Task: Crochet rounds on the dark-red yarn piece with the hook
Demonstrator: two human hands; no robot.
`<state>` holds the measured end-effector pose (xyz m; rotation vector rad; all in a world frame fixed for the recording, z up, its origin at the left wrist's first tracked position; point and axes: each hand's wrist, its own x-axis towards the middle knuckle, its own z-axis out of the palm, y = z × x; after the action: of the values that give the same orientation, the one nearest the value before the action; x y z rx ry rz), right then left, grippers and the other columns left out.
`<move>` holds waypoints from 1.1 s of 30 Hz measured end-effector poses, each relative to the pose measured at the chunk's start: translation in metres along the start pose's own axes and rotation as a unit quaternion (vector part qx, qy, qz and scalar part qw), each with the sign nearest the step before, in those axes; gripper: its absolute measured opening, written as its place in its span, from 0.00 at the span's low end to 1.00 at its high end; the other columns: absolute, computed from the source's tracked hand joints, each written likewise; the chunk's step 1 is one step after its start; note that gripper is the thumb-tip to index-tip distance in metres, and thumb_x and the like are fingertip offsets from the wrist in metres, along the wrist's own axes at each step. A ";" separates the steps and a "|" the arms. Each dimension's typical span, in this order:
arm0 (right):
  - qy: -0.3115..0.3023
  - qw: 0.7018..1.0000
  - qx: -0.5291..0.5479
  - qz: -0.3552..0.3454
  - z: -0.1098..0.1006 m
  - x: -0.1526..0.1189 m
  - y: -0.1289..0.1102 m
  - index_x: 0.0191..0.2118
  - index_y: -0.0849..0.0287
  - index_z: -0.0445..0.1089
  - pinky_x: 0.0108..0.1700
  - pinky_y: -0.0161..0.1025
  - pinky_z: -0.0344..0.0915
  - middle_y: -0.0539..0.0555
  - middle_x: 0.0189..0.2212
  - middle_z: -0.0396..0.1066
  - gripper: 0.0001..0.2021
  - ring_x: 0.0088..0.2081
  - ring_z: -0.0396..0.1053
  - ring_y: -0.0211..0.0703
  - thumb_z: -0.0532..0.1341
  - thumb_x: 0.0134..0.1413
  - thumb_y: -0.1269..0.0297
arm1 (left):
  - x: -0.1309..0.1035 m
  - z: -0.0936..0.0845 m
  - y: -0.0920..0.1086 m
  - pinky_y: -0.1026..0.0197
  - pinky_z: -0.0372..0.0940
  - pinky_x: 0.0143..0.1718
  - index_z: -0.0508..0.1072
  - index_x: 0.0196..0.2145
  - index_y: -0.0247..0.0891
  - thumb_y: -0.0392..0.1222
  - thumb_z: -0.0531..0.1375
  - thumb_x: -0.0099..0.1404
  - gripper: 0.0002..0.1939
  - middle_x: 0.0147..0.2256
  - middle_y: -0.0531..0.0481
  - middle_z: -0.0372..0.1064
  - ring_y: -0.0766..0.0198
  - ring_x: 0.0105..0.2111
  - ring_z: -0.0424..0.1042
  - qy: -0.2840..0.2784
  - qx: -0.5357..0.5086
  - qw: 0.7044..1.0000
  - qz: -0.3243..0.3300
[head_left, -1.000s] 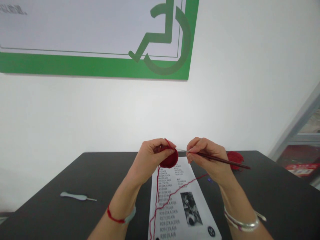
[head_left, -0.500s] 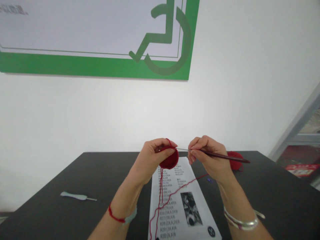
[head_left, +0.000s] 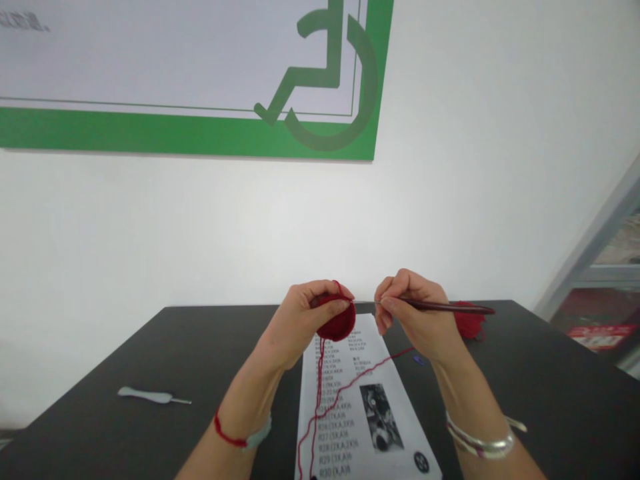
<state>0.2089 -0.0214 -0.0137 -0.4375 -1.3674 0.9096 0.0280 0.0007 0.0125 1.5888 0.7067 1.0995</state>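
A round red crocheted piece [head_left: 337, 323] is pinched between the thumb and fingers of my left hand [head_left: 297, 323], with red yarn looped over a finger. My right hand [head_left: 417, 310] grips a crochet hook [head_left: 450, 307] with a dark red handle, held nearly level. The hook's thin metal shaft reaches left to the top edge of the red piece, where its tip is too small to make out. Strands of red yarn [head_left: 320, 380] hang from the piece over a printed sheet [head_left: 345, 413].
On the black table [head_left: 225, 333], a light grey-blue hook [head_left: 153, 396] lies at the left. A red yarn ball [head_left: 469, 322] sits behind my right hand, and a small purple item [head_left: 419, 360] lies near my right wrist. A green-edged sign [head_left: 190, 133] hangs on the wall.
The hook's handle end has tilted up slightly, bringing it closer to level. Both hands keep their holds. The whole view has shifted a little.
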 end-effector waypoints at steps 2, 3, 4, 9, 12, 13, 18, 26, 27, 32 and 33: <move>0.001 1.000 0.012 0.017 0.000 0.001 -0.001 0.26 0.59 0.65 0.19 0.31 0.66 0.46 0.22 0.70 0.08 0.18 0.66 0.32 0.65 0.50 0.73 | 0.000 0.000 -0.001 0.63 0.59 0.31 0.76 0.27 0.37 0.37 0.64 0.54 0.02 0.24 0.55 0.69 0.68 0.24 0.63 -0.007 0.011 1.000 -0.003; 0.000 0.999 0.020 0.028 0.000 0.001 -0.001 0.25 0.59 0.65 0.18 0.30 0.66 0.46 0.21 0.70 0.09 0.17 0.66 0.32 0.65 0.50 0.72 | 0.000 0.000 -0.001 0.63 0.59 0.30 0.76 0.27 0.37 0.37 0.64 0.54 0.02 0.23 0.55 0.69 0.68 0.24 0.63 -0.014 0.015 1.000 -0.004; -0.004 0.999 0.029 0.039 0.001 0.002 -0.002 0.25 0.59 0.65 0.18 0.30 0.66 0.46 0.20 0.70 0.09 0.17 0.65 0.32 0.66 0.49 0.72 | 0.000 -0.001 -0.001 0.63 0.59 0.30 0.76 0.28 0.37 0.37 0.63 0.55 0.02 0.23 0.55 0.68 0.68 0.24 0.63 -0.020 0.019 1.000 -0.005; 0.006 0.996 0.077 0.054 0.003 0.005 -0.001 0.24 0.59 0.65 0.16 0.28 0.65 0.45 0.18 0.70 0.10 0.15 0.63 0.30 0.67 0.47 0.70 | 0.001 0.000 -0.001 0.64 0.59 0.30 0.75 0.28 0.36 0.37 0.63 0.54 0.02 0.24 0.55 0.69 0.69 0.24 0.62 -0.029 0.006 1.000 -0.007; 0.020 0.995 0.086 0.051 0.006 0.006 -0.001 0.24 0.59 0.64 0.16 0.29 0.65 0.45 0.18 0.70 0.10 0.15 0.62 0.30 0.67 0.47 0.70 | 0.001 0.000 -0.001 0.64 0.59 0.30 0.75 0.27 0.36 0.36 0.64 0.53 0.02 0.24 0.55 0.68 0.70 0.24 0.62 -0.025 -0.007 1.000 -0.006; 0.022 0.995 0.083 0.052 0.006 0.006 -0.001 0.24 0.59 0.64 0.16 0.29 0.66 0.45 0.18 0.70 0.10 0.15 0.62 0.30 0.67 0.47 0.69 | 0.000 0.000 -0.001 0.64 0.59 0.30 0.74 0.27 0.36 0.36 0.64 0.53 0.02 0.24 0.56 0.68 0.70 0.24 0.62 -0.025 -0.009 1.000 -0.005; 0.028 0.995 0.067 0.064 0.008 0.005 -0.003 0.24 0.58 0.62 0.15 0.29 0.64 0.44 0.16 0.68 0.12 0.14 0.60 0.30 0.67 0.47 0.67 | 0.000 0.000 0.000 0.64 0.59 0.31 0.74 0.27 0.36 0.36 0.63 0.54 0.01 0.24 0.56 0.68 0.70 0.24 0.62 -0.013 0.001 1.000 0.005; 0.041 0.997 0.016 0.063 0.005 0.003 -0.001 0.24 0.57 0.61 0.16 0.29 0.60 0.44 0.16 0.68 0.10 0.14 0.60 0.30 0.64 0.49 0.69 | 0.000 0.003 0.002 0.62 0.62 0.34 0.73 0.27 0.37 0.34 0.61 0.54 0.01 0.26 0.54 0.71 0.66 0.27 0.66 0.020 0.075 0.996 0.039; 0.045 0.997 -0.011 0.055 0.005 0.002 -0.001 0.25 0.57 0.62 0.17 0.29 0.60 0.44 0.17 0.68 0.09 0.15 0.61 0.31 0.64 0.49 0.70 | 0.000 0.003 0.002 0.62 0.63 0.34 0.73 0.27 0.37 0.34 0.61 0.54 0.01 0.27 0.53 0.71 0.66 0.28 0.67 0.025 0.083 0.995 0.044; 0.064 0.982 -0.179 0.020 0.012 -0.006 -0.008 0.27 0.56 0.62 0.20 0.31 0.58 0.44 0.18 0.66 0.08 0.18 0.63 0.32 0.62 0.51 0.71 | 0.002 0.004 -0.002 0.61 0.64 0.35 0.73 0.27 0.37 0.34 0.60 0.54 0.02 0.28 0.52 0.72 0.65 0.29 0.68 0.050 0.093 0.993 0.061; 0.073 0.974 -0.216 0.008 0.016 -0.008 -0.009 0.27 0.56 0.62 0.20 0.31 0.57 0.44 0.18 0.65 0.07 0.18 0.62 0.33 0.61 0.52 0.71 | 0.003 0.005 -0.003 0.62 0.64 0.35 0.72 0.26 0.37 0.34 0.60 0.54 0.01 0.28 0.53 0.72 0.66 0.29 0.68 0.054 0.089 0.993 0.063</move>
<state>0.1972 -0.0366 -0.0090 -0.8319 -1.4252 0.5731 0.0336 0.0022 0.0100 1.7541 0.8028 1.2522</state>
